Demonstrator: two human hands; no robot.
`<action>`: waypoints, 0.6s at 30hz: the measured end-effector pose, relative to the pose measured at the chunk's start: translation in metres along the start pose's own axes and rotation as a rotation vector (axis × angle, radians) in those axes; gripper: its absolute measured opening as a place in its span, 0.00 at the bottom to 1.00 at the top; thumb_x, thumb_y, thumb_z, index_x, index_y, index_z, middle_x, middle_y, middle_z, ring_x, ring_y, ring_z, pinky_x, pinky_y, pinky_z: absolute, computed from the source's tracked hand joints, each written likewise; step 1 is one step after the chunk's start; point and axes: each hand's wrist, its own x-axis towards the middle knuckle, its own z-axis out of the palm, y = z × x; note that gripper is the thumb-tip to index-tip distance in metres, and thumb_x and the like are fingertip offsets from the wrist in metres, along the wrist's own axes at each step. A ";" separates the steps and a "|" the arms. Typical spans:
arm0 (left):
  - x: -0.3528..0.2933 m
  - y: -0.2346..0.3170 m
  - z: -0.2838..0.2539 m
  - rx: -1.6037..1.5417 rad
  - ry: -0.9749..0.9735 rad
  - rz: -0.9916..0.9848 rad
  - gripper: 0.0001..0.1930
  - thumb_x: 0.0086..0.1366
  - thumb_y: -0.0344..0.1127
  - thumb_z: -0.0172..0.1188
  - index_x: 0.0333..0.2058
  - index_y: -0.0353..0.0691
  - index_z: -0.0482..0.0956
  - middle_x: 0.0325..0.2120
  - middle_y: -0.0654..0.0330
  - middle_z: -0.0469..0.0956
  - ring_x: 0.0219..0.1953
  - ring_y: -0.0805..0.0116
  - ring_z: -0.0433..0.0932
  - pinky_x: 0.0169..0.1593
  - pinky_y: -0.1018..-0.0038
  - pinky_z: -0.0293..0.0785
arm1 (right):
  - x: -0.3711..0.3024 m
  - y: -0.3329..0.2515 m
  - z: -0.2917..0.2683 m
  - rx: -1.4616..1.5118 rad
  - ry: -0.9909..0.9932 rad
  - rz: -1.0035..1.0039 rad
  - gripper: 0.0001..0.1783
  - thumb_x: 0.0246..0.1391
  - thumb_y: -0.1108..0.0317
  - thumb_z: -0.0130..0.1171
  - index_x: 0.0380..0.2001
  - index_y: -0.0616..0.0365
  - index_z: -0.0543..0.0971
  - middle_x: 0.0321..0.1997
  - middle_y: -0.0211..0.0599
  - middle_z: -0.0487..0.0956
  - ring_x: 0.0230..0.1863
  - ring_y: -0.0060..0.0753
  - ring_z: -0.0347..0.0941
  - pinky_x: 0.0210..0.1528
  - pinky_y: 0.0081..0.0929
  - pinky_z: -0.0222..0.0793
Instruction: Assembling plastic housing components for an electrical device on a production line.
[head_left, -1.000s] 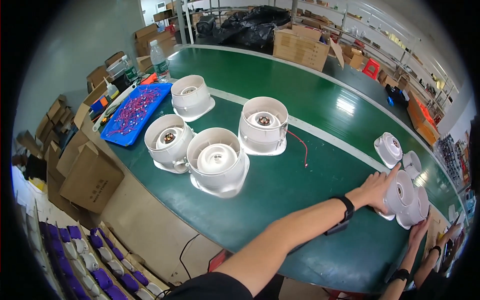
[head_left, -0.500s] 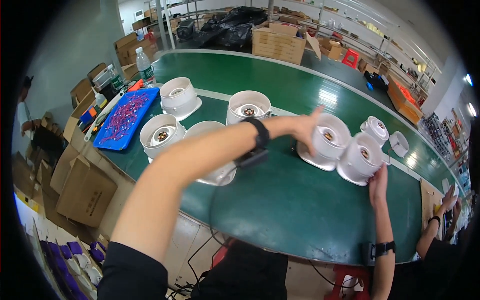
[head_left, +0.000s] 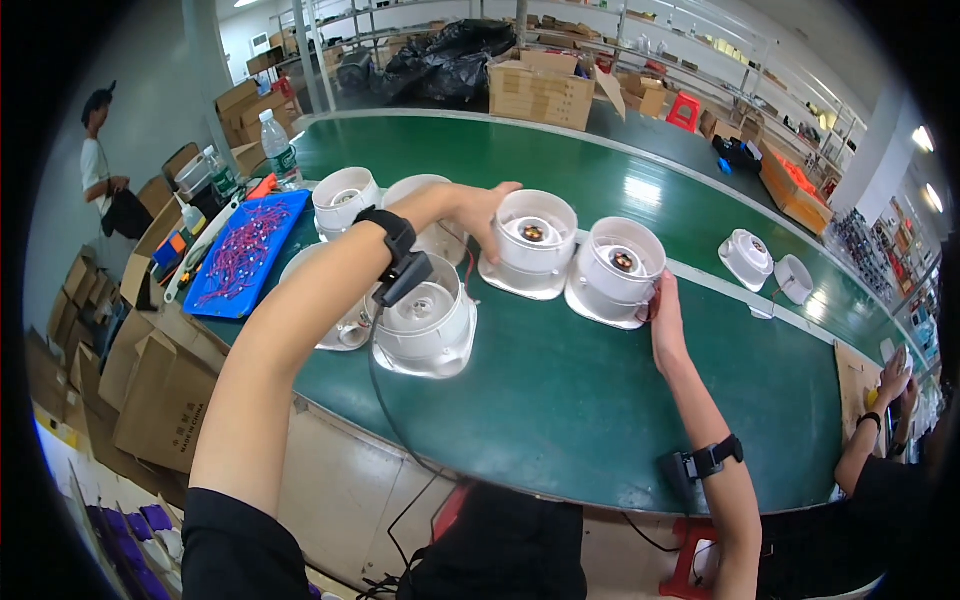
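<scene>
Two white round plastic housings stand side by side on the green table, each with a copper-wound motor core in its middle. My left hand [head_left: 480, 215] is curled round the left side of one housing [head_left: 535, 262], thumb in front and fingers behind. At the right side of the other housing [head_left: 612, 285], my right hand [head_left: 667, 318] grips low, its fingers partly hidden. Another white housing [head_left: 428, 335] stands by my left wrist. Behind it are a housing [head_left: 345, 203] and a further one [head_left: 440, 240], and my left forearm partly covers one more [head_left: 345, 333].
A blue tray [head_left: 208, 300] of pink-and-white wires lies at the left, near a water bottle [head_left: 280, 150]. Two white parts [head_left: 748, 260] rest farther right. Cables hang from my wrist straps. Another person's hands [head_left: 893, 380] work at the right edge; someone stands far left.
Both hands have moved left across the table with the two housings between them, bringing the pair close to the group at the left. The view has shifted a little too.
</scene>
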 end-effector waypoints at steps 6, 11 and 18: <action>-0.026 -0.017 -0.015 0.003 -0.034 -0.201 0.74 0.33 0.35 0.83 0.72 0.42 0.34 0.56 0.39 0.72 0.60 0.49 0.72 0.59 0.66 0.71 | -0.012 -0.017 0.036 -0.186 -0.015 -0.032 0.31 0.71 0.48 0.40 0.62 0.64 0.64 0.42 0.36 0.73 0.38 0.24 0.68 0.45 0.25 0.66; -0.037 -0.002 -0.015 0.235 0.022 -0.289 0.72 0.35 0.32 0.81 0.72 0.48 0.33 0.59 0.38 0.68 0.62 0.48 0.70 0.60 0.62 0.71 | -0.020 -0.024 0.042 -0.391 -0.136 -0.140 0.31 0.69 0.51 0.46 0.63 0.66 0.62 0.51 0.49 0.75 0.50 0.37 0.73 0.55 0.34 0.68; -0.105 0.057 0.029 0.403 0.352 0.085 0.46 0.51 0.40 0.73 0.67 0.48 0.58 0.61 0.44 0.65 0.64 0.40 0.64 0.62 0.53 0.69 | -0.017 -0.029 0.042 -0.397 -0.153 -0.260 0.32 0.68 0.51 0.49 0.64 0.63 0.61 0.56 0.53 0.73 0.54 0.41 0.73 0.58 0.35 0.67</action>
